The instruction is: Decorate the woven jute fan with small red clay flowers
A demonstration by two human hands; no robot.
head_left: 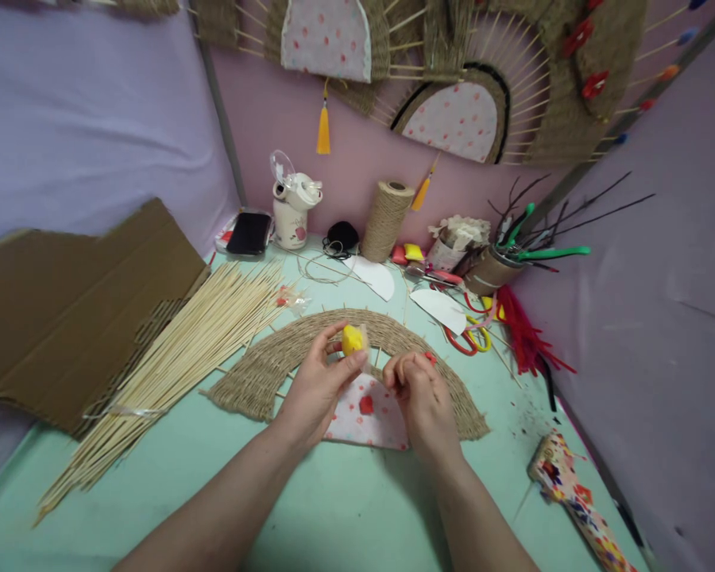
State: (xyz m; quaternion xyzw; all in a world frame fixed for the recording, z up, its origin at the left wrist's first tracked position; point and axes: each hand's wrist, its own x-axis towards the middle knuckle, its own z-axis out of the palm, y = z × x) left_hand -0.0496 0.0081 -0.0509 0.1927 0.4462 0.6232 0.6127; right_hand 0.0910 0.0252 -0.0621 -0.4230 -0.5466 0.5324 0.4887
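Observation:
My left hand (317, 389) grips a yellow lump of clay (352, 340) with a clear wrapper around it, between thumb and fingers. Close by on the right, my right hand (424, 397) is closed in a pinch; what its fingertips hold is hidden. A small red piece (430, 358) shows just behind its knuckles. Below both hands lies a fan-shaped twine weaving (247, 387) on thin sticks. Its half-round centre is a white cloth panel (366, 433) with pink dots, and a red lump (365, 405) rests on that panel, between my wrists.
A bundle of thin sticks (179, 357) and cardboard (83, 310) lie left. At the back stand a white cup (291, 222), a twine cone (387, 222) and a tool holder (492, 270). Scissors (461, 342) and a patterned glue gun (572, 492) lie right.

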